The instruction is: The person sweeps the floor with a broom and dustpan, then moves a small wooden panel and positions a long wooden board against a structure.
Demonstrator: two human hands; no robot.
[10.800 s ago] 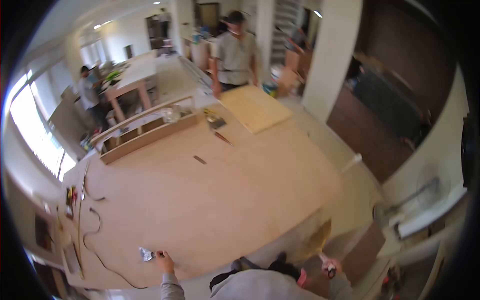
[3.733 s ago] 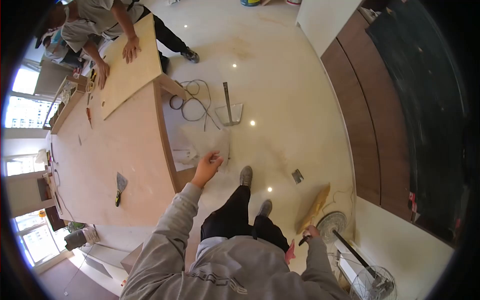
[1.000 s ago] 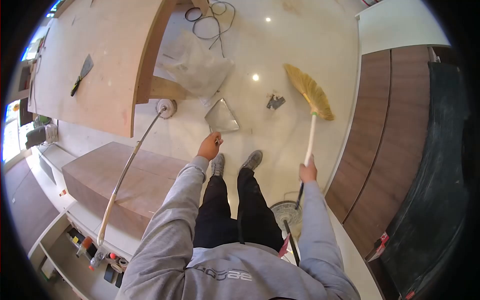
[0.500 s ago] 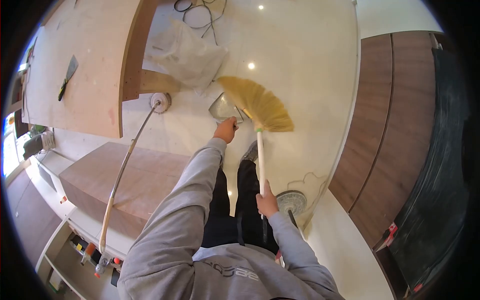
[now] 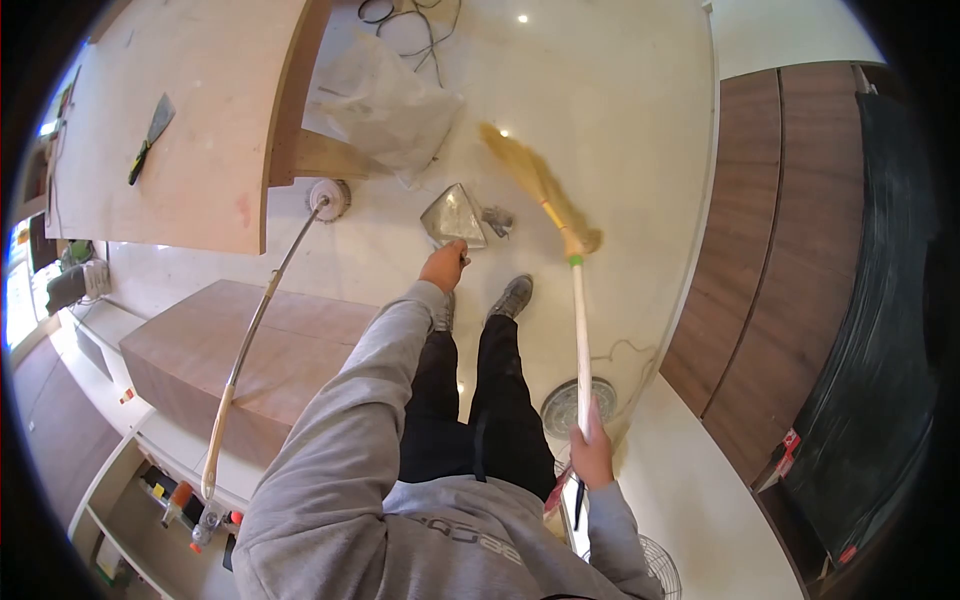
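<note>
The broom (image 5: 578,320) head, over the dustpan (image 5: 453,215) half a second ago, has swung to its upper right and is blurred. A grey scrap (image 5: 497,219) now shows just beside the pan. At frame centre the left grip (image 5: 443,267) clenches the pan's handle. Lower down, the right grip (image 5: 592,455) grasps the broomstick's end.

Fit-out site, plywood worktable (image 5: 170,130), putty knife (image 5: 148,140), loose cables (image 5: 405,15)
</note>
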